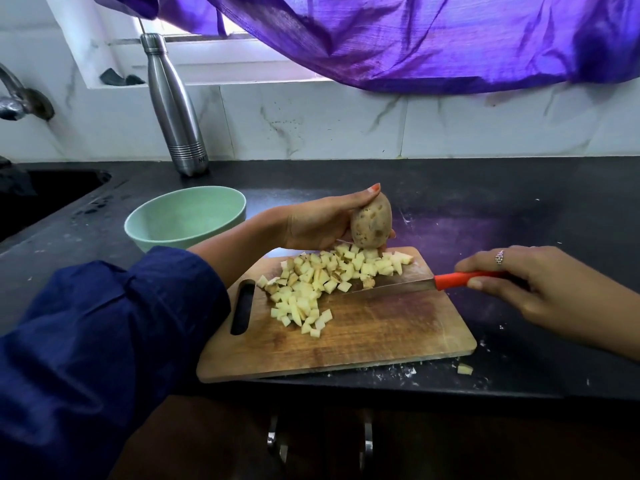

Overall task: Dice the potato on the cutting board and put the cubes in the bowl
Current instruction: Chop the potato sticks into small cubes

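My left hand [318, 221] grips a brown-skinned, unpeeled piece of potato [371, 221], thumb along the top and fingers curled beneath it, and holds it just above the far edge of the rectangular wooden cutting board [381, 327] with a slotted handle. My right hand [519, 289] is curled round the red plastic handle of the steel-bladed knife [415, 284] — the blade lies low across the board, pointing towards my left arm, its flat against the near side of the pile of pale yellow potato cubes [322, 282]. That pile sits on the board directly below my left hand and spreads back towards my left forearm, a few cubes with bits of skin on them. The pale green round bowl [187, 220] stands on the black stone worktop [519, 209] behind my left wrist, well apart from my right hand, and no cubes show inside it. One stray potato piece [464, 369] lies on the worktop off the board's near corner, below my right forearm. Beyond the bowl, further from both hands, a tall stainless steel bottle [175, 109] stands upright against the white tiled wall — a purple curtain [415, 39] hangs above.
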Motion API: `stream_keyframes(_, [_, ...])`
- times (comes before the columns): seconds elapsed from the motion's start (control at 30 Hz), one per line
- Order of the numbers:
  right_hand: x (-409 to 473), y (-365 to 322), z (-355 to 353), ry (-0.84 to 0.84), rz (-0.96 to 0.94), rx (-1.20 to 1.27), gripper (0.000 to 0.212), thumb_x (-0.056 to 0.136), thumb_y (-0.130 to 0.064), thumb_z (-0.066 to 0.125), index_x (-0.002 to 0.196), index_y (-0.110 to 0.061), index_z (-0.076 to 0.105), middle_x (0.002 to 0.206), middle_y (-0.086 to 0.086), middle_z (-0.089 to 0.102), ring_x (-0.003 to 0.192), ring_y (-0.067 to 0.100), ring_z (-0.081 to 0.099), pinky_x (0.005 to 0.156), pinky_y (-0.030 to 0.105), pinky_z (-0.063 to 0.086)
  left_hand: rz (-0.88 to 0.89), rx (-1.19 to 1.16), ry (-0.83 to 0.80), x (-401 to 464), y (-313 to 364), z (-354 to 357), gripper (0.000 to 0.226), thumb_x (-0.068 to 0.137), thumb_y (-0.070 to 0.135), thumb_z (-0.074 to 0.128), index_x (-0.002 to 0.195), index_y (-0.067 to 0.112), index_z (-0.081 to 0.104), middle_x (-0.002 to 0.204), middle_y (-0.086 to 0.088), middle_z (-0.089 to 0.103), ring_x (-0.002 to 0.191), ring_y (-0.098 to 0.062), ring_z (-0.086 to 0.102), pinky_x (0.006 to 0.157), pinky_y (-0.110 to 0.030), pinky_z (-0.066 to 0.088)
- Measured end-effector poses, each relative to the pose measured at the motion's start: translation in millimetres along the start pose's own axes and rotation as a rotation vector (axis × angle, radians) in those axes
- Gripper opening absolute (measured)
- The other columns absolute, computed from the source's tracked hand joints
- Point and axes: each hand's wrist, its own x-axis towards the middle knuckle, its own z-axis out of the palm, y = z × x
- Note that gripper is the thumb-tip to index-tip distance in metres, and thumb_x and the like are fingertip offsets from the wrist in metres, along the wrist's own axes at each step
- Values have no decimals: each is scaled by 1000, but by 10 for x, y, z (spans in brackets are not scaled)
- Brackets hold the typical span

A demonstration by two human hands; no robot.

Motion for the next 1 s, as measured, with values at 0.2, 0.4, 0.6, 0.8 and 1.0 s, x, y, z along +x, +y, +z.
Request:
stream_keyframes(0.2, [9, -59, 2, -48, -6, 38, 28, 86, -26, 58, 94, -51, 52, 75, -14, 64, 84, 1, 53, 57, 15, 39, -19, -61, -28, -60, -23, -85, 63, 91, 57, 29, 113, 6, 60, 116, -12, 64, 110, -24, 59, 99, -33, 46])
stream_keyframes(0.4, [-45, -73, 11, -58, -4, 56, 27, 86, -25, 58, 97, -49, 56, 73, -15, 63, 81, 2, 54, 55, 14, 38, -8, -82, -34, -102, -55, -41, 63, 91, 57, 31, 116, 5, 57, 115, -11, 65, 112, -24, 59, 93, -29, 49])
stream_keyframes(0.6, [-66, -157, 21, -23, -28, 94, 23, 81, -35, 52, 92, -55, 52, 86, -26, 62, 77, -5, 55, 66, 9, 40, -14, -29, -1, -111, -33, -36, 63, 92, 58, 28, 115, 7, 57, 113, -10, 66, 109, -23, 61, 91, -28, 50])
stream_keyframes(0.8, [-117, -232, 100, -94, -62, 19, 43, 87, -68, 26, 106, -46, 57, 81, -19, 63, 77, 0, 57, 62, 21, 45, 4, -31, 14, -131, -75, -96, 61, 93, 55, 25, 113, 8, 59, 112, -7, 67, 111, -23, 60, 96, -28, 48])
stream_keyframes(1.0, [-71, -302, 144, -100, -84, 20, 38, 88, -64, 26, 109, -49, 53, 76, -20, 59, 73, 0, 55, 63, 21, 43, 38, -35, 41, -196, -125, -189, 57, 90, 55, 30, 114, 11, 57, 113, -7, 67, 113, -23, 59, 97, -30, 47])
